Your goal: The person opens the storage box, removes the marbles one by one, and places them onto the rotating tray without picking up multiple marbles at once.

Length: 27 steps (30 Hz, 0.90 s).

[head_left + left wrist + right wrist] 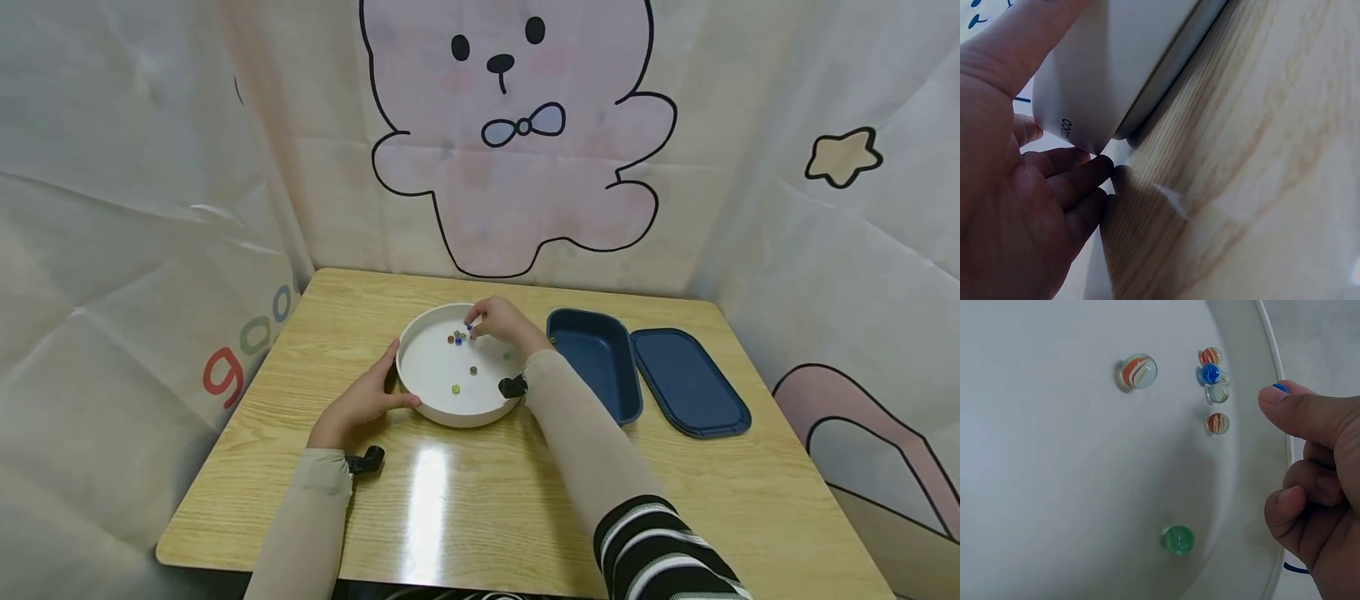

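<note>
A white round tray (427,371) stands on the table with several glass marbles in it. My left hand (362,397) holds the tray's left side, its thumb on the near wall; the left wrist view shows fingers (1079,181) bent at the tray's lower edge. Over the far part of the tray, my right hand (506,323) pinches a blue marble (1280,388) between thumb and index finger. Close by lie another blue marble (1210,374) and orange-striped and clear ones in a cluster. A larger orange-striped marble (1140,370), a green marble (1179,540) and a yellow-green marble (455,389) lie apart.
Right of the tray is a dark blue rectangular container (600,350), partly behind my right forearm. Its flat blue lid (692,383) lies beside it. The wooden table (300,500) is backed by a printed cloth (322,167).
</note>
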### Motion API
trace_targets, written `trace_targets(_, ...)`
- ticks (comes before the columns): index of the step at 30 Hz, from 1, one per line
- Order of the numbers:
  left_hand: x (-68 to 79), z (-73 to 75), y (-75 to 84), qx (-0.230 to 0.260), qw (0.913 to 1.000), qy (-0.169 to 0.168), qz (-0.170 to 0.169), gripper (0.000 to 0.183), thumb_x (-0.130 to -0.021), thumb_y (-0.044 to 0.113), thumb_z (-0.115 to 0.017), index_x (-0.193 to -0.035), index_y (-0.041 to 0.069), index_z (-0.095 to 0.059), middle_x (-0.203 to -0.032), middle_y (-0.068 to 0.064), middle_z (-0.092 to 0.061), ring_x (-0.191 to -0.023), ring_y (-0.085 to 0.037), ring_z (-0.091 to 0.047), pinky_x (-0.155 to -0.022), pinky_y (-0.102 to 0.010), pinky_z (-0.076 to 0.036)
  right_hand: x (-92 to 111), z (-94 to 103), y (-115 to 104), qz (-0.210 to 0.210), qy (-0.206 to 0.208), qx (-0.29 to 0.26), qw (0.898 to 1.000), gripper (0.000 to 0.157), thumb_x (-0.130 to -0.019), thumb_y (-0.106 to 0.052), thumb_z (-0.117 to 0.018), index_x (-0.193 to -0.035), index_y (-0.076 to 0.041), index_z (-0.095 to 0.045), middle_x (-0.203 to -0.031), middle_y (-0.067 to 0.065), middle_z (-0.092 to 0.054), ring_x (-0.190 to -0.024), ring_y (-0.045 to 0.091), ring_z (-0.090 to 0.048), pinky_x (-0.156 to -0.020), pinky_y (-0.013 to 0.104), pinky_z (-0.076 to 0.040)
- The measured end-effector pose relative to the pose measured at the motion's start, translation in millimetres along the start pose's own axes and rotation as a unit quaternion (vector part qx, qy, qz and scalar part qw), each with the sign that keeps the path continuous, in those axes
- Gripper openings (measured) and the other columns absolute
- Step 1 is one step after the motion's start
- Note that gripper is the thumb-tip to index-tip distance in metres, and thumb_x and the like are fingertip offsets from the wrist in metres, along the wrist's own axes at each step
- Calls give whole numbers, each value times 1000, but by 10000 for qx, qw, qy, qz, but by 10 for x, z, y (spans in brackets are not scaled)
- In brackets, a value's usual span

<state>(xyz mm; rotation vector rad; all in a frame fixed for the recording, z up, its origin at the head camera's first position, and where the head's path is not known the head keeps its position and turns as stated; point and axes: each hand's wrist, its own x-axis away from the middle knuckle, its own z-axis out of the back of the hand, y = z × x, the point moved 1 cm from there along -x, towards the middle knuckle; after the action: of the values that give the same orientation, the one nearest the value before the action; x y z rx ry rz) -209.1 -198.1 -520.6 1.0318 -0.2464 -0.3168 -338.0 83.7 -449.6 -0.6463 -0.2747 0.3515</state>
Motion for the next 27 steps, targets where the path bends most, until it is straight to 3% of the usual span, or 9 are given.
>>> trace_targets(5,-1,-28,-40,24,10000,-7,65,130,-78,55,-85,-166,24,6,-173,0,0,-159,-22,-3,-128,-51,-11,-30,-33,-20,-30,-60,38,10000,28,-93,-12,-77,-121,-9,-75,-100,8,-64,-87,21,-51,-77,33,-46)
trace_targets(8,4,-32,-48,8,10000,-1,76,130,-78,55,-85,-166,25,6,-173,0,-1,-159,-24,-4,-127,-53,-11,-23,12,-62,-55,64,137,9999,28,-93,-15,-76,-121,-11,-75,-108,5,-66,-93,21,-52,-83,35,-47)
trace_targets(11,12,-29,-47,15,9999,2,110,130,-78,55,-85,-166,25,6,-173,0,-1,-159,-23,-4,-127,-53,-12,28,98,-102,30,225,91,9997,27,-95,-18,-74,-122,-13,-74,-106,7,-63,-93,23,-51,-80,37,-46)
trace_targets(19,-12,14,6,59,10000,-33,-44,130,-78,53,-85,-166,25,6,-173,-2,0,-159,-27,-1,-127,-55,-10,364,414,-99,205,1112,-404,9928,22,-98,-26,-73,-119,-18,-75,-76,8,-48,-68,24,-43,-60,34,-37)
trace_targets(27,-24,-7,-26,78,10000,13,37,128,-80,47,-86,-165,30,8,-173,1,0,-159,-23,-1,-127,-54,-10,731,545,-79,83,1847,-812,9794,24,-97,-28,-74,-118,-18,-75,-77,4,-42,-68,24,-38,-60,35,-33)
